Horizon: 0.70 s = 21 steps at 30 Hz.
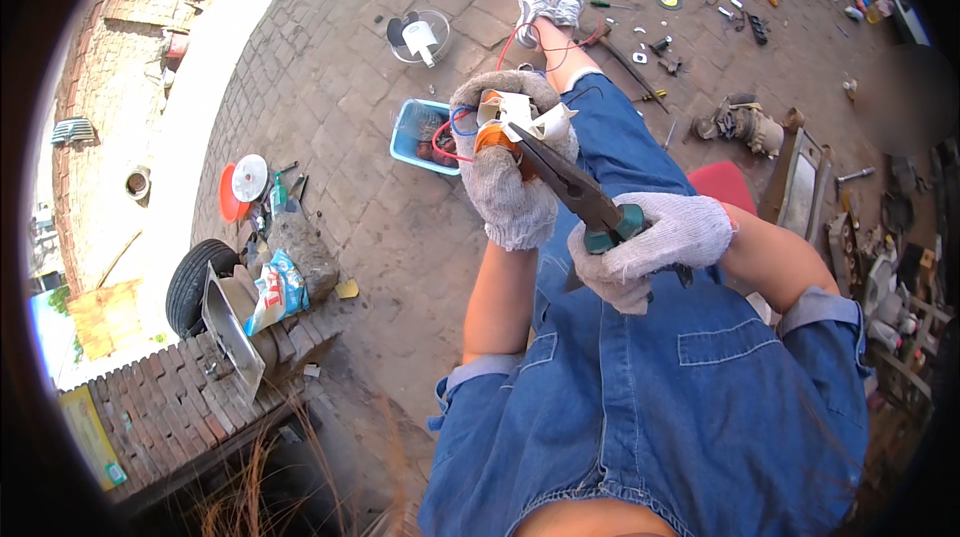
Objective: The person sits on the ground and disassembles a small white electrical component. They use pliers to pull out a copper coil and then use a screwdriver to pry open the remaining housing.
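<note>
L hand (508, 187) fingers gripping coil assy (495, 136); R hand (655, 245) fingers wrapped round handles of pliers (578, 189). Pliers' long axis runs fwd-left from R fingers, tips at coil assy, contact unclear; L hand nearer.

The left hand (510, 195) hides part of the blue tub (420, 165); dark bits (427, 150) inside it look too small to name.

Head-worn fisheye view, facing down along wearer's torso (660, 407); hands (665, 242) near, paved ground (330, 127) farther off.
</note>
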Available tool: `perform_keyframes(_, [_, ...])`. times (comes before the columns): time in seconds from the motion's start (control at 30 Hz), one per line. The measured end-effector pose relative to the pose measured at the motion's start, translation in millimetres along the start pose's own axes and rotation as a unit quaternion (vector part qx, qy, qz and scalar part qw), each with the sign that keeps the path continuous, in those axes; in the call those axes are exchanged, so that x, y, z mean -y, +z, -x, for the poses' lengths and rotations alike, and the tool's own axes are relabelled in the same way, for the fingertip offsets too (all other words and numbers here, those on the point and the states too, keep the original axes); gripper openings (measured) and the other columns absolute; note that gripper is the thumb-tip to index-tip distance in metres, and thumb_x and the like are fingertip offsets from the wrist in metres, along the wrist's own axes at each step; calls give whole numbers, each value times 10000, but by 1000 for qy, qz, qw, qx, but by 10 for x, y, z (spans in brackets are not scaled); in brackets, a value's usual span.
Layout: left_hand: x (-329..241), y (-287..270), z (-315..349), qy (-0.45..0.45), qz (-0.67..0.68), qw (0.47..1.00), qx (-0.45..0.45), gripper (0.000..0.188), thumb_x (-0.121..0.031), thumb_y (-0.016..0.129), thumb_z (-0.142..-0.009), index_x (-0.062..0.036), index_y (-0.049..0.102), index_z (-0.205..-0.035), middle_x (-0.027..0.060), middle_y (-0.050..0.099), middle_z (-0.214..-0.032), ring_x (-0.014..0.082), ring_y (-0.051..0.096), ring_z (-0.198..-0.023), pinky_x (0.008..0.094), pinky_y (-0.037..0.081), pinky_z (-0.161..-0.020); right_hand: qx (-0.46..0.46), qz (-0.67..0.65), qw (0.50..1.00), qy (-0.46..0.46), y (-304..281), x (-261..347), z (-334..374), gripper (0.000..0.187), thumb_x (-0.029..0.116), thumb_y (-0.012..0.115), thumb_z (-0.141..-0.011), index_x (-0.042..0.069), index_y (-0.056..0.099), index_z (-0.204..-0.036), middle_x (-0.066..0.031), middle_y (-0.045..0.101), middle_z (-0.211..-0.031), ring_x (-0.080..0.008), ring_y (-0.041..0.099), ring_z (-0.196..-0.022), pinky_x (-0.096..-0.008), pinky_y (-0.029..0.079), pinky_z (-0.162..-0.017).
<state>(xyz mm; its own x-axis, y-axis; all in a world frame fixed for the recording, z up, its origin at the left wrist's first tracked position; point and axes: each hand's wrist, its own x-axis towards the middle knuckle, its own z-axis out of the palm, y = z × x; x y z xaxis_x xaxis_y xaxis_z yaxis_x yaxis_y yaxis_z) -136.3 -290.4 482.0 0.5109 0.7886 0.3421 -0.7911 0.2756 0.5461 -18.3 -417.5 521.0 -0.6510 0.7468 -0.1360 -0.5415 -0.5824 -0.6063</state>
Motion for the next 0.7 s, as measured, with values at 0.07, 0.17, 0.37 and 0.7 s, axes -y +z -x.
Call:
perform_keyframes(0.07, [-40, 166, 20, -39, 99, 994, -5, 647, -329, 756, -813, -30, 448, -1298, 166, 606, -1137, 267, 654, -959, 384, 588, -785, 125, -86, 988, -13, -69, -69, -35, 265, 273, 662, -903, 65, 508, -846, -4, 434, -643, -111, 410, -536, -288, 383, -509])
perform_keyframes(0.17, [-24, 159, 59, -57, 139, 989, -2, 699, -324, 781, -777, -61, 441, -1329, 161, 595, -1181, 282, 652, -980, 417, 589, -777, 203, -173, 963, -38, -41, -47, -20, 283, 289, 673, -885, 76, 494, -834, -3, 424, -642, -111, 410, -530, -304, 363, -502])
perform_keyframes(0.37, [-91, 189, 47, -119, 65, 984, -113, 788, -332, 815, -724, -70, 414, -1350, 148, 643, -1061, 233, 667, -809, 337, 568, -608, 68, -100, 989, -88, -151, -9, 61, 297, 307, 668, -882, 56, 511, -858, -31, 481, -694, -145, 475, -559, -337, 467, -563])
perform_keyframes(0.7, [-89, -158, 95, -261, -5, 949, -177, 520, -428, 582, -895, -22, 512, -1212, 180, 661, -939, 156, 578, -615, 252, 423, -403, -235, 30, 972, -15, -449, 18, 229, 343, 286, 583, -950, -40, 616, -1049, -146, 676, -920, -217, 682, -775, -337, 566, -749])
